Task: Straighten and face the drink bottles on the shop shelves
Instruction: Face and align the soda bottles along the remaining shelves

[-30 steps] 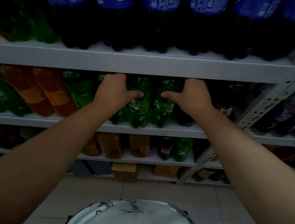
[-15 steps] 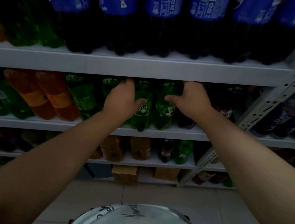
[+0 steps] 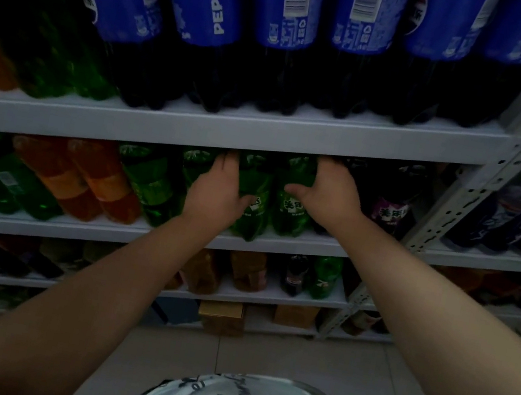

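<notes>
Comparing this moment with a second ago, we find the change is small. Both hands have stayed on the same pair of bottles, but our left hand [image 3: 218,191] has slid a little towards the right one, so the gap between our thumbs looks narrower. The left hand grips a green bottle [image 3: 258,179], with the thumb hooked across its front and the fingers reaching up its far side. Our right hand [image 3: 330,197] holds the second green bottle [image 3: 288,219] in mirror fashion, though its fingertips are lost in the dark under the upper shelf [image 3: 194,130]. Both bottles stand at the front of the middle shelf [image 3: 306,244], touching or very nearly so, with their white-lettered labels towards us. We judge this pair to be almost squared and faced. The orange bottles [image 3: 98,182] further left look tilted, but the wide lens may exaggerate that, and they probably want attention next.
</notes>
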